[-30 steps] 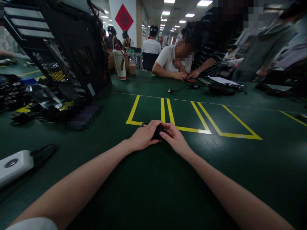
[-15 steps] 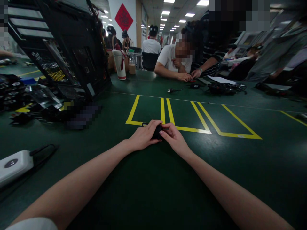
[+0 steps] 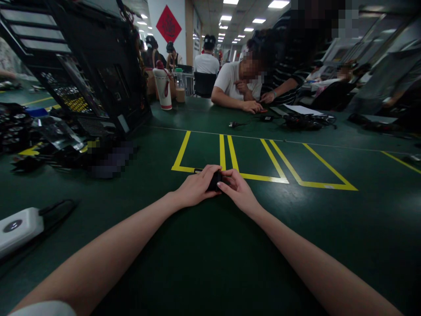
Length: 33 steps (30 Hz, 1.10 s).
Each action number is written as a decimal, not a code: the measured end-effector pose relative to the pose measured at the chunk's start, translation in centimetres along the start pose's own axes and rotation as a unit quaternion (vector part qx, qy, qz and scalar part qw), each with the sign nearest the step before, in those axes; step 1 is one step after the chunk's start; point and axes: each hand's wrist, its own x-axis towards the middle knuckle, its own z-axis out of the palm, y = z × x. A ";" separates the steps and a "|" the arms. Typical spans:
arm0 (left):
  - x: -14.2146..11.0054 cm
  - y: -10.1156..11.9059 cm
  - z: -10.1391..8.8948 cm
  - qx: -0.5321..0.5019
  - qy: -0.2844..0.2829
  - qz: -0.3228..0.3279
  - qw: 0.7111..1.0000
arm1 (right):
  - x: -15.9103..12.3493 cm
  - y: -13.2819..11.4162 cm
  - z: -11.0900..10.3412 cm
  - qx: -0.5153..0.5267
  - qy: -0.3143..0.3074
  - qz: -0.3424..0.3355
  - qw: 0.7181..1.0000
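Note:
Just this side of the yellow tape lines, both hands meet at a small black object (image 3: 215, 181) low over the green table. My left hand (image 3: 194, 189) is closed round it, fingers over the top and thumb below. On its right side my right hand (image 3: 240, 188) is closed too, with thumb and fingers pressed to the object's edge. Most of the object is covered by my fingers, so its kind cannot be made out. A dark narrow piece (image 3: 198, 170) shows just beyond my left hand; whether it belongs to the object is unclear.
A black computer case (image 3: 98, 74) leans at the left, with a plastic bottle (image 3: 59, 131) and dark parts before it. A white device (image 3: 21, 229) with a cable lies near left. A paper cup (image 3: 163, 90), cables (image 3: 304, 120) and two people stand or sit across the table.
My right thumb has shifted slightly left along the black object. Both hands otherwise keep their place and hold; the view has moved a little.

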 end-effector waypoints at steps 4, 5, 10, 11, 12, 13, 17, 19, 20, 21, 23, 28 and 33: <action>0.0 0.1 -0.1 -0.002 0.000 -0.004 1.000 | -0.1 0.0 0.1 0.002 -0.003 -0.001 1.000; 0.1 0.1 -0.1 -0.002 0.000 -0.004 1.000 | -0.1 0.0 0.1 0.000 -0.004 0.000 1.000; 0.1 0.1 0.0 -0.002 -0.004 -0.004 1.000 | -0.1 -0.1 0.1 0.004 0.004 0.008 1.000; 0.1 0.1 0.0 -0.003 -0.002 -0.003 1.000 | -0.1 -0.2 0.1 0.004 0.005 0.013 1.000; 0.1 0.0 0.1 -0.003 0.002 -0.002 1.000 | -0.1 -0.4 0.1 0.003 0.006 0.019 1.000; 0.0 0.0 0.1 -0.004 0.005 0.000 1.000 | -0.1 -0.5 0.0 0.002 0.006 0.024 1.000; 0.0 0.0 0.0 -0.005 0.000 0.000 1.000 | 0.0 -0.8 -0.1 -0.001 -0.002 0.033 0.999; 0.0 0.0 -0.1 -0.002 -0.003 -0.001 1.000 | 0.0 -0.7 -0.1 0.003 -0.009 0.029 1.000; 0.0 0.1 -0.1 0.000 -0.002 -0.001 1.000 | 0.0 -0.7 -0.1 0.008 -0.011 0.024 1.000; 0.0 0.1 -0.1 0.002 -0.001 0.000 1.000 | 0.0 -0.6 0.0 0.012 -0.011 0.017 1.000; 0.1 0.1 0.0 0.004 0.002 0.001 1.000 | 0.0 -0.4 0.0 0.021 -0.008 0.005 1.000; 0.0 -0.1 0.1 -0.003 0.003 0.001 1.000 | -0.1 -0.3 0.0 0.032 -0.017 0.008 0.999; 0.0 0.1 0.0 -0.009 0.003 0.003 1.000 | -0.1 -0.3 -0.1 0.018 -0.014 0.004 1.000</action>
